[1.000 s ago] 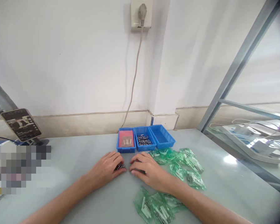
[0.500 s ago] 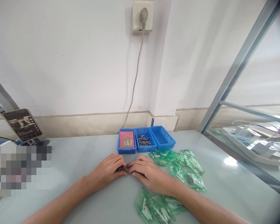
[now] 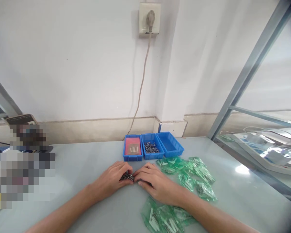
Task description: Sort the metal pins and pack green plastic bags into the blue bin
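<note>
My left hand (image 3: 115,176) is closed around a small bunch of dark, shiny metal pieces (image 3: 126,176), which look like short screws or pins. Their ends stick out between thumb and fingers, toward the right. My right hand (image 3: 152,179) meets them there, its curled fingertips at the ends of the pieces. Something dark shows under its fingers, too hidden to name. Both hands rest low over the grey tabletop (image 3: 92,213). Just behind them, a blue bin (image 3: 157,157) holds many similar loose metal pieces.
Left of that bin stands a blue bin (image 3: 133,158) with a pink pad and a small clear packet; on its right, another blue bin (image 3: 171,145). Green plastic bags (image 3: 185,181) of parts lie by my right forearm, more green bags (image 3: 160,218) nearer me. A phone (image 3: 21,119) stands left.
More of the metal pieces shows between my left thumb and fingers. Both hands stay almost in place, fingertips close together. The whole view has shifted slightly.
</note>
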### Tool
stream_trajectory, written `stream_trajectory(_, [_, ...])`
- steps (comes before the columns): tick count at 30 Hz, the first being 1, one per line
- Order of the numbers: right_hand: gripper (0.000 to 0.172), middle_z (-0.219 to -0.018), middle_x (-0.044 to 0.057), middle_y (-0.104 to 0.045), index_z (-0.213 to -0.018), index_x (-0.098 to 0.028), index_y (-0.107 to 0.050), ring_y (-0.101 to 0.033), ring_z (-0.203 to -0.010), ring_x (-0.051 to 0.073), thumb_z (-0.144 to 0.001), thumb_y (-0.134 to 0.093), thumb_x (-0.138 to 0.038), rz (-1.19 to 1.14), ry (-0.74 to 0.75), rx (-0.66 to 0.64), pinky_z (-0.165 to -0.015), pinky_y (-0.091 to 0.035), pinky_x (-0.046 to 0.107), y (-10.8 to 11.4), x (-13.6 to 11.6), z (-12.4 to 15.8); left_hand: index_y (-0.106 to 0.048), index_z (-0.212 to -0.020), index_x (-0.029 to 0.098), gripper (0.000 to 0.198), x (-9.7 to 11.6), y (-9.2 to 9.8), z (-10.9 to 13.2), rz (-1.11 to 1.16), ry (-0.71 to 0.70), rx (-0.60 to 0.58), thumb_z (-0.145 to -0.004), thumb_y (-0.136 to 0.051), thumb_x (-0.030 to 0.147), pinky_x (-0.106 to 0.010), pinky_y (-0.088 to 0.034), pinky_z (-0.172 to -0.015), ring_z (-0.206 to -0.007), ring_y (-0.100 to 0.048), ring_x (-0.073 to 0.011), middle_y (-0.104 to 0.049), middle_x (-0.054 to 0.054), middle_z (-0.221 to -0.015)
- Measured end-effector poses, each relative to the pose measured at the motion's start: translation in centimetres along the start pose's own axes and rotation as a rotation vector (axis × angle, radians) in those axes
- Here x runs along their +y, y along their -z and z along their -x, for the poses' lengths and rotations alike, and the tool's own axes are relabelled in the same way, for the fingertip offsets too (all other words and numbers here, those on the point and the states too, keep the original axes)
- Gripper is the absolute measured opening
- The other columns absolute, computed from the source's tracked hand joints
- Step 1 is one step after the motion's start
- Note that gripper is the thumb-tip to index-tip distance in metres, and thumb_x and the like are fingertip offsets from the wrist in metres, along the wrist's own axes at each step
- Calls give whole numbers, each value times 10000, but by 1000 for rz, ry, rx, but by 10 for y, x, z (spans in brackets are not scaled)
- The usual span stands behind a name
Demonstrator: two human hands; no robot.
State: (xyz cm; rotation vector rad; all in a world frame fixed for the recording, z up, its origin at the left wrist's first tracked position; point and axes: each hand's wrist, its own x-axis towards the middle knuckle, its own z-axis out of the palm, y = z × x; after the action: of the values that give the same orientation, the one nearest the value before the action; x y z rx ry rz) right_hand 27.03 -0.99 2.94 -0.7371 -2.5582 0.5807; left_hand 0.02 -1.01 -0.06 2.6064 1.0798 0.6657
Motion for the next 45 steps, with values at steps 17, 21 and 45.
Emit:
stream_trajectory(17, [217,-1301,37,-715,-1206,-257,-742,-583,-1198,227,-1073,-585,-189,-8,-2,-1,-1093,-434,398,-1,0,0,-520,-1005,224,170,1,2,-4,61,-2,-17,-1086,-611,343,-304,-479,-850,-959,-601,-189,-655,-4,-1031])
stream_trajectory(21, [237,-1277,28,-731,-1224,-264,-747,-585,-1185,228,-1074,-583,-182,-35,-11,-3,-1084,-444,392,1,-2,0,-499,-938,218,215,1,1,-5,68,-44,-3,-1106,-566,336,-309,-484,-854,-954,-597,-190,-658,-17,-1030])
stream_trajectory(45, [139,-1080,30,-736,-1069,-244,-784,-622,-1028,218,-1070,-650,-280,41,-5,3,-991,-454,377,-2,5,2,-643,-1092,217,58,2,2,-6,-99,-56,8,-1071,-622,266,-349,-476,-879,-942,-612,-215,-659,-40,-1053])
